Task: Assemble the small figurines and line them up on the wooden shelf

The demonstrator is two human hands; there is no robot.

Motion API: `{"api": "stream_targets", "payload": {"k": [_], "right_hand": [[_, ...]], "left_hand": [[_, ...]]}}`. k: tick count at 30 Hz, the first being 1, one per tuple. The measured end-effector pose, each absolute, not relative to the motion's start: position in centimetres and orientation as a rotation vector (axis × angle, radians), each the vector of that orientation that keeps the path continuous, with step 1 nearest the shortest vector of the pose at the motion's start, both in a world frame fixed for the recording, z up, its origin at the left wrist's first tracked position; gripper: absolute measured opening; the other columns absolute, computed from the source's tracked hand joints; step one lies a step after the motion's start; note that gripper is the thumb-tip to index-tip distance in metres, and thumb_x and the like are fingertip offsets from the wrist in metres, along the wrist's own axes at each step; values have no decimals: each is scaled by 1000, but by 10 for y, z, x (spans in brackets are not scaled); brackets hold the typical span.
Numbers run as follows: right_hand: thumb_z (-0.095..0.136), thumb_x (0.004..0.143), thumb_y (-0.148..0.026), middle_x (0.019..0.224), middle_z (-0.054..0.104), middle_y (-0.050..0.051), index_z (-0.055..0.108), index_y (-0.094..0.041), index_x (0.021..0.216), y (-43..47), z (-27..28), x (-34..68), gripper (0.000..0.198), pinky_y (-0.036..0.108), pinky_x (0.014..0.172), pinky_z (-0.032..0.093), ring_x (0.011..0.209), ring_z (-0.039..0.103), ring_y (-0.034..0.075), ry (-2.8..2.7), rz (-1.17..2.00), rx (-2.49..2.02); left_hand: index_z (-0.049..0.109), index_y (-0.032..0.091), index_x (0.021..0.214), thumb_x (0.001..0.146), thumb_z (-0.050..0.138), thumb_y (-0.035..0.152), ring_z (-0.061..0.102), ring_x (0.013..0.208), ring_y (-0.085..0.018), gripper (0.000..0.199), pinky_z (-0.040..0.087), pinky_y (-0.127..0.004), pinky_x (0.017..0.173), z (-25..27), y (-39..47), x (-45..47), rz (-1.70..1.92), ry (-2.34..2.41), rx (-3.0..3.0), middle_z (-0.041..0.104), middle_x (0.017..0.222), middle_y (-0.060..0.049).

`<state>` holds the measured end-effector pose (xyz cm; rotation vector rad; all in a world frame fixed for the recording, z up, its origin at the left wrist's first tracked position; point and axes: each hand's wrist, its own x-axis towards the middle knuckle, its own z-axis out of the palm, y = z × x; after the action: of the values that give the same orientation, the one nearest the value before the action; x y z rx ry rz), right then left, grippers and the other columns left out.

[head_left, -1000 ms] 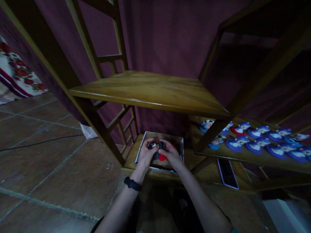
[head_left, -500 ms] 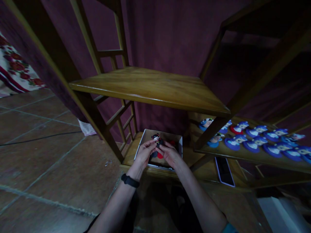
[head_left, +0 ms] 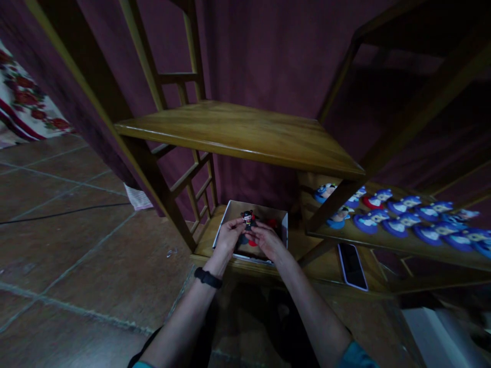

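Note:
Between my two hands is a small doll figurine (head_left: 247,219) with black hair buns, a pale face and dark clothing, held upright. My left hand (head_left: 229,237) pinches it from the left, and my right hand (head_left: 266,239) grips its lower right side. Both hands are over a shallow cardboard box (head_left: 283,232) with white edges, set on the low wooden shelf. Inside the box, partly hidden by my hands, lie red pieces (head_left: 273,223) and dark ones that I cannot make out.
A wooden shelf board (head_left: 238,130) juts out above the box. To the right, several blue-and-white figurines (head_left: 370,221) stand in rows on another shelf. A phone (head_left: 352,267) lies on the low shelf below them. A black cable (head_left: 76,211) crosses the tiled floor.
The figurine has turned a little and stands more upright between my fingers, still held by both hands. My view has shifted slightly.

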<state>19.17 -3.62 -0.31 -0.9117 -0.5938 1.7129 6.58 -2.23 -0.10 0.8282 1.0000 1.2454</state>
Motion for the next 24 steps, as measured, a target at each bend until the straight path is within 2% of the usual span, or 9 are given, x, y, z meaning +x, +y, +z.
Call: {"api": "stream_targets", "payload": {"k": [3,8,13,19,24], "right_hand": [[66,63,-9,83,70,3,65,-16,84,-34,-6,192,22,30,76,53,73,66,15,-527,1674,-940],[66,61,-9,86,69,2,65,-17,84,-33,-9,192,25,28,76,52,77,65,14,-539,1630,-912],[69,59,-12,91,68,2,66,-18,88,-34,-9,192,30,27,76,51,80,63,14,-624,1610,-911],[69,61,-18,86,69,2,64,-19,93,-34,-13,194,32,33,78,50,73,63,14,-645,1584,-975],[70,59,-18,94,67,3,64,-20,91,-32,-14,193,32,33,80,50,82,63,16,-681,1530,-950]], "left_hand": [[70,12,81,56,74,22,58,62,-11,27,45,-24,63,-3,-21,65,1254,1016,801,70,77,-6],[70,12,81,60,71,16,60,68,-11,22,46,-22,66,-6,-20,62,1207,948,680,70,80,-8],[69,13,86,61,69,8,62,72,-13,25,48,-24,69,-9,-20,59,1111,859,579,69,85,-9],[69,13,83,63,67,7,62,68,-11,21,49,-23,66,-14,-18,57,1121,870,536,69,78,-7],[70,13,83,59,72,9,62,70,-12,24,48,-24,70,-11,-20,58,1111,870,583,70,81,-7]]}}
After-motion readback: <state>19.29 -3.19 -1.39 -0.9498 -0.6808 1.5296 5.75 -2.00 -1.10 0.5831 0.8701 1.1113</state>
